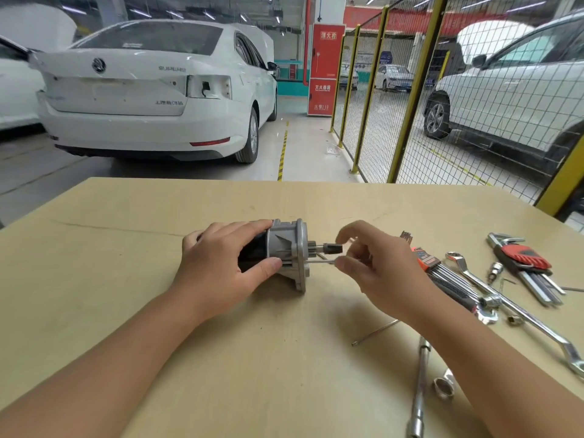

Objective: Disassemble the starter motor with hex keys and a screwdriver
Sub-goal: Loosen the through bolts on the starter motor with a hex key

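Note:
The starter motor [286, 251] lies on its side in the middle of the wooden table [126, 248], its grey flange and pinion shaft pointing right. My left hand [221, 263] grips its black body from the left. A thin long bolt [319, 262] sticks out of the flange toward the right, and my right hand [376, 267] pinches its outer end between thumb and fingers. A red-holder hex key set [524, 260] lies at the far right, and an orange-holder set [439, 270] sits just behind my right hand.
Right of the motor lie a long double-ended wrench [512, 308], a loose long bolt [376, 332], a socket extension bar [420, 387], a small socket [444, 387] and small bits. Beyond the table stand white cars and a yellow mesh fence [410, 99].

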The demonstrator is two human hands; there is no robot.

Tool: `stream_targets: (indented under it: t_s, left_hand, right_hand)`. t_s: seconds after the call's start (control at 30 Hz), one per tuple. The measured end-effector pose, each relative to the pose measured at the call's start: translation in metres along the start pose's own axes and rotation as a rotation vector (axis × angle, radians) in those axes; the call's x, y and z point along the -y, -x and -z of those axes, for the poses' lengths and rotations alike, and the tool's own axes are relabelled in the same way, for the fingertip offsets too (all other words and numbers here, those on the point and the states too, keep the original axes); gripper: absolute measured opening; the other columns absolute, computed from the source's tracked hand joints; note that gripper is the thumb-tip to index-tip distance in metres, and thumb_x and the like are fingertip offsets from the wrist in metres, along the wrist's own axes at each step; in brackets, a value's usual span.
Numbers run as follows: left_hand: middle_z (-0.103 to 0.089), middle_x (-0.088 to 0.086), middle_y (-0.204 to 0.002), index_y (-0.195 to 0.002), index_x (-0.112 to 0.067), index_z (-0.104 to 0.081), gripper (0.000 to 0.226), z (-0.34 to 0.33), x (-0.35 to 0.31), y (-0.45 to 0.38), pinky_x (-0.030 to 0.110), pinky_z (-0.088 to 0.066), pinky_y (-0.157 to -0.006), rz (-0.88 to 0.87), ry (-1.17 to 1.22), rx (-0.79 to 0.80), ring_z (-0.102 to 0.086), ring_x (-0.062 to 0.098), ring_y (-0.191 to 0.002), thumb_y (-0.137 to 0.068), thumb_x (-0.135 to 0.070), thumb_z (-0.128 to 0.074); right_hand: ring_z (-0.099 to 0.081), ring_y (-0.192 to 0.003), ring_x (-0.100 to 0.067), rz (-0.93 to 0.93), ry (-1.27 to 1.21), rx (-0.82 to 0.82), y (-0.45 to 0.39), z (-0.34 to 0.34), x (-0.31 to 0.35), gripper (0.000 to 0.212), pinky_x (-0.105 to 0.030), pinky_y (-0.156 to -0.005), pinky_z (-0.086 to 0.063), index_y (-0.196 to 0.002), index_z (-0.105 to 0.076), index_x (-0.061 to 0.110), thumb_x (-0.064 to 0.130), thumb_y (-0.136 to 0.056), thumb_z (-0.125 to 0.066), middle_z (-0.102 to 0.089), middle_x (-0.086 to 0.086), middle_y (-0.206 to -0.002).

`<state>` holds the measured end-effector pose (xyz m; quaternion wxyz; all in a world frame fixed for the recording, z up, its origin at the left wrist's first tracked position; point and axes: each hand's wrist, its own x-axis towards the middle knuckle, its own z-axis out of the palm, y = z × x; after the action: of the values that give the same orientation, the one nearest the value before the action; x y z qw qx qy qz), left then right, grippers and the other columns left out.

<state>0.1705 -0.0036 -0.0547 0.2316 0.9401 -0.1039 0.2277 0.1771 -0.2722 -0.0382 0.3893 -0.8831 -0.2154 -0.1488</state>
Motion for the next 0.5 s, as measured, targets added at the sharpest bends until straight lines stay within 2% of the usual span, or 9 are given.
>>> stream_targets:
  t_s: [0.07, 0.13, 0.23, 0.37, 0.5]
  left_hand:
    - [-0.060, -0.029, -0.131, -0.141, -0.049, -0.051, 0.070, 0.000, 0.000, 0.000, 0.039, -0.028, -0.103, -0.002, -0.001, 0.000, -0.050, 0.005, -0.121, -0.078, -0.079, -0.044]
    - [-0.060, -0.029, -0.130, -0.140, -0.049, -0.052, 0.070, 0.000, 0.000, -0.001, 0.039, -0.028, -0.102, -0.007, -0.002, -0.003, -0.050, 0.006, -0.120, -0.078, -0.079, -0.045]
    - [-0.062, -0.027, -0.129, -0.138, -0.047, -0.056, 0.069, -0.001, -0.003, 0.000, 0.038, -0.029, -0.100, -0.008, 0.010, -0.029, -0.052, 0.007, -0.119, -0.077, -0.078, -0.046]
    - [-0.065, -0.027, -0.124, -0.133, -0.045, -0.061, 0.066, -0.002, -0.006, 0.003, 0.038, -0.029, -0.092, -0.045, -0.001, -0.070, -0.056, 0.010, -0.113, -0.076, -0.077, -0.050]
    - [-0.066, -0.028, -0.122, -0.129, -0.045, -0.064, 0.061, -0.002, -0.008, 0.004, 0.044, -0.035, -0.093, -0.090, 0.015, -0.081, -0.057, 0.010, -0.110, -0.077, -0.075, -0.054]
  right_hand:
    - [-0.053, -0.061, -0.005, -0.003, 0.023, 0.020, 0.000, 0.000, -0.002, 0.021, -0.014, -0.059, -0.038, -0.098, -0.063, 0.032, 0.017, -0.089, -0.075, -0.060, 0.014, -0.068]
    - [-0.052, -0.065, -0.002, 0.065, 0.158, 0.020, -0.001, 0.000, -0.002, 0.009, -0.014, -0.061, -0.034, -0.091, -0.071, 0.026, 0.017, -0.090, -0.074, -0.054, 0.011, -0.066]
    - [-0.050, -0.068, -0.002, 0.138, 0.233, 0.030, -0.002, 0.001, 0.000, 0.006, -0.012, -0.063, -0.032, -0.087, -0.076, 0.016, 0.012, -0.090, -0.073, -0.054, 0.009, -0.075]
    - [-0.056, -0.071, -0.017, 0.187, 0.335, 0.041, -0.002, 0.007, 0.003, 0.005, -0.034, -0.063, -0.047, -0.083, -0.076, 0.017, 0.015, -0.088, -0.075, -0.062, 0.007, -0.079]
    - [-0.062, -0.077, -0.025, 0.213, 0.393, 0.058, -0.004, 0.014, 0.006, 0.006, -0.041, -0.066, -0.052, -0.082, -0.077, 0.017, 0.018, -0.088, -0.075, -0.065, 0.006, -0.081]
